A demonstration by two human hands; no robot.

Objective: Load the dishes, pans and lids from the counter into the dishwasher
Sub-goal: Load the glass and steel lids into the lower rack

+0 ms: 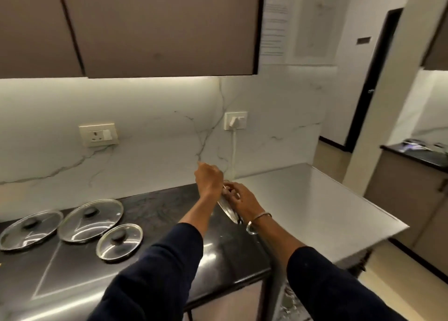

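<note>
Both my hands hold one steel plate [226, 208] on edge above the right end of the black counter [169, 204]. My left hand [209, 179] grips its upper rim and my right hand [242, 198] clasps its right side. Three glass lids with black knobs lie flat at the counter's left: a large lid [91, 220] in the middle, a medium lid [30, 229] at the far left and a small lid [120, 242] nearest me. The dishwasher is the steel-topped unit [315, 209] to the right; its door and racks are out of sight.
A marble backsplash carries a wall socket [99, 134] and a plugged-in socket [235, 120] whose white cord drops behind the steel top. Brown cabinets [145, 27] hang overhead. A doorway [373, 83] and a second dark counter [417, 153] lie to the right.
</note>
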